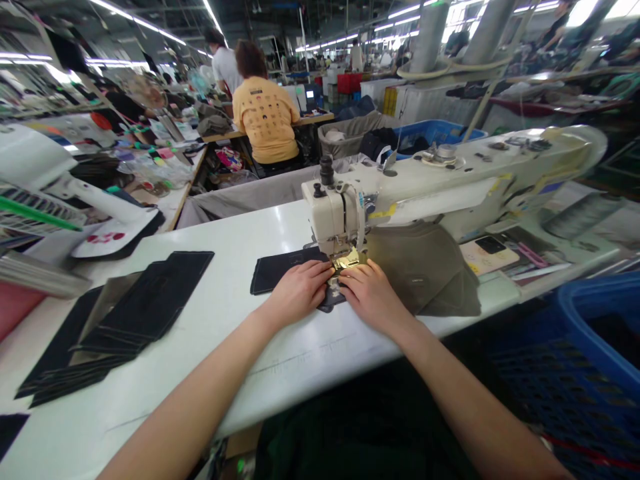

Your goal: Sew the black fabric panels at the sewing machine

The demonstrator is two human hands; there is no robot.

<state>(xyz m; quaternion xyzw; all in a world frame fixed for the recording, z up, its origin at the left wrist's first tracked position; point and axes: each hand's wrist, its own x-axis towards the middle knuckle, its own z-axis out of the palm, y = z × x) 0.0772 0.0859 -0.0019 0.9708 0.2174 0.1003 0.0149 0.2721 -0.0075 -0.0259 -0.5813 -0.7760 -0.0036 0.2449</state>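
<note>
A white sewing machine (333, 217) stands over the white table, its needle area lit yellow. Beneath its presser foot lies a black fabric piece (270, 272), which reaches out to the left. My left hand (300, 290) is closed on this piece just left of the foot, fingers bent and pressed together. On the right of the foot, my right hand (375, 293) also grips the fabric edge, thumb and fingertips close to the needle. The fingertips partly hide the cloth there. Grey-brown fabric panels (425, 267) lie beside my right hand, under the machine arm.
A stack of black fabric pieces (150, 303) lies on the left of the table (240, 373). A white lamp-like device (115, 227) stands behind it. At right are a phone (490, 245), a thread cone (583, 215) and a blue basket (590, 320). A person in yellow (265, 120) sits ahead.
</note>
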